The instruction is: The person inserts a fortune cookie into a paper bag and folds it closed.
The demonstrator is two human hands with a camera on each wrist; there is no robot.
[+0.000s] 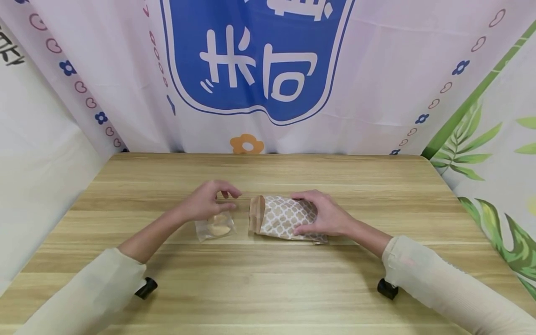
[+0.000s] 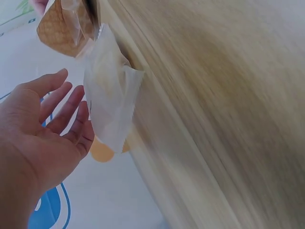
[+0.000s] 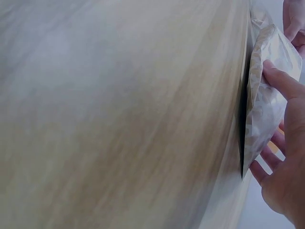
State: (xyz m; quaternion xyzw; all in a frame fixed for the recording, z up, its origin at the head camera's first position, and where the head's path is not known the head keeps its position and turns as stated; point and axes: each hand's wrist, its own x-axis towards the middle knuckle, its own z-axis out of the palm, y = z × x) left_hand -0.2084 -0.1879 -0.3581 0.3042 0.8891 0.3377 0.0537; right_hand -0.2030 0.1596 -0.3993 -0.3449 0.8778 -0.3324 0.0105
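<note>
A brown paper bag (image 1: 280, 216) with a white lattice pattern lies on its side on the table, its mouth towards the left. My right hand (image 1: 328, 216) holds the bag near its base, thumb on the near side and fingers on the far side; the right wrist view shows the thumb (image 3: 279, 78) against the paper. Left of the bag lies a small translucent packet (image 1: 217, 229) with pale yellowish pieces inside. Over its far part hovers my left hand (image 1: 209, 201), fingers loosely bent and holding nothing. In the left wrist view, the packet (image 2: 109, 90) is just beyond the fingertips.
The wooden table (image 1: 259, 288) reaches back to a printed curtain (image 1: 377, 93) with a blue emblem. Black mounts (image 1: 387, 288) stick out by both sleeve cuffs, above the table. A leaf-patterned cloth (image 1: 494, 153) hangs at the right side.
</note>
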